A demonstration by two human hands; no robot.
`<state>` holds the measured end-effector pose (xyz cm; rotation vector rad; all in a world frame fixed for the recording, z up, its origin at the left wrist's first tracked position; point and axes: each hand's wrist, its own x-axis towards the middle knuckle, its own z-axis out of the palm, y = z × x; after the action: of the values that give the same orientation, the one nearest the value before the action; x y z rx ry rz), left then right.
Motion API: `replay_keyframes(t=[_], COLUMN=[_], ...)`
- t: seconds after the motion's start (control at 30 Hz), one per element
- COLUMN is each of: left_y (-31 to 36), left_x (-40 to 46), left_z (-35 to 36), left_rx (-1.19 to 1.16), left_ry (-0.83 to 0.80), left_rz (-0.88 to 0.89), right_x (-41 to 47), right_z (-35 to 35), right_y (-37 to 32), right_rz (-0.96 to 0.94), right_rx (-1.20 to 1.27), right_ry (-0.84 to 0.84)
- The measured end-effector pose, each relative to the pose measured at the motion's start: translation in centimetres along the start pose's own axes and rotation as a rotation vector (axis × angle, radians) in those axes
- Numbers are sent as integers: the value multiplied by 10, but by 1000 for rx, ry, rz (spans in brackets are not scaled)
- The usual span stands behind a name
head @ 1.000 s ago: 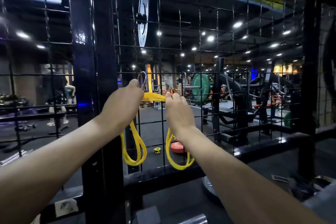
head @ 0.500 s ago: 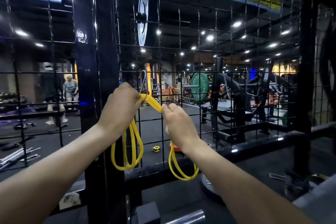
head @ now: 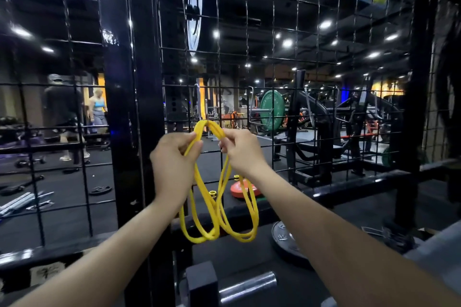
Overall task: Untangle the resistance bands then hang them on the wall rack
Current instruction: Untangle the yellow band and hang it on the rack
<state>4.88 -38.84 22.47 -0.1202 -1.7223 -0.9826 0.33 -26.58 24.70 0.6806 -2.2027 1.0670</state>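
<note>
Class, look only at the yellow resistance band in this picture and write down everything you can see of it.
The yellow resistance band is a flat, rubbery-looking strip, bright yellow, gathered into several loops. Its top arches between the two hands in front of the black wire grid. The left hand and the right hand each pinch strands near the top. Below them the loops hang free, cross one another midway and end in two rounded bottoms side by side. Whether it is one band or more cannot be told.

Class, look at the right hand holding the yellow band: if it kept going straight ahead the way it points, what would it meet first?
Probably the black wire grid panel just beyond the right hand, though the gap between them is hard to judge.
</note>
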Motion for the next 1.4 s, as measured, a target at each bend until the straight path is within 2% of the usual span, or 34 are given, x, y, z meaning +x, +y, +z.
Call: replay_keyframes(t=[0.13,0.37,0.63,0.8,1.03,1.4], left_y=[-3,-8,-4,2,32,105], left_x=[1,-8,-23,-37,-92,-230], left_z=[-2,-6,-16,-20,16,148], left_rx=[34,102,229,353,149,-200], left_ry=[-56,-146,-353,-344,-568,-1000], left_rz=[15,-8,89,211,166,113], right_x=[-1,-3,-20,-46,-114,-259], right_z=[3,9,-3,-20,-75,-200], right_y=[1,-5,-10,-7,34,142], right_rz=[77,139,200,271,362,701], right_rx=[79,160,119,54,-213,-567], right_ry=[-72,-85,-164,-93,41,180])
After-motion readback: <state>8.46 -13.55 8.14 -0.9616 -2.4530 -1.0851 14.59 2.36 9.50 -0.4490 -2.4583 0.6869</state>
